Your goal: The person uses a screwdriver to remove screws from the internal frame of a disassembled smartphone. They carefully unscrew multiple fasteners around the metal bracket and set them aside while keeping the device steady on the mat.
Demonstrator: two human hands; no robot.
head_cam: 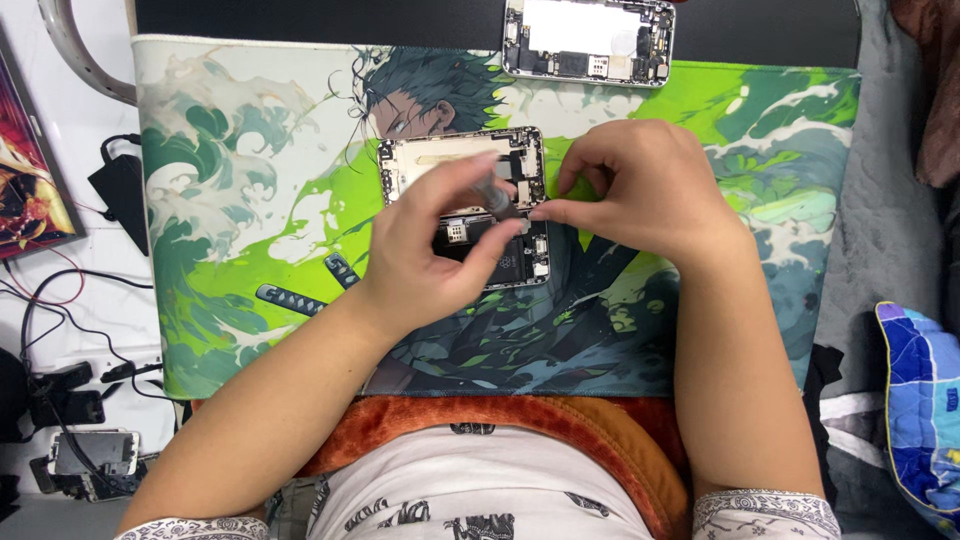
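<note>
— Where was the opened phone [462, 205] when you looked?

— It lay flat near the middle of the green illustrated desk mat [250, 200], its bare insides facing up; both hands were over it.

— And the left hand [430, 255]?

— It covered the lower half of the phone; its fingers were curled shut round a thin grey tool [497, 200], seemingly a small screwdriver, whose tip I could not see.

— The right hand [640, 190]?

— It rested at the phone's right edge; thumb and forefinger were drawn together at the frame, the other fingers bent; whether they pinched some small part I could not tell.

— Anything else about?

— A second opened phone [588, 38] lay at the mat's far edge, well apart from the first; a third phone [95, 452] lay among black cables [60, 300] to the left, off the mat; a blue patterned cushion [920, 400] sat at the right.
</note>
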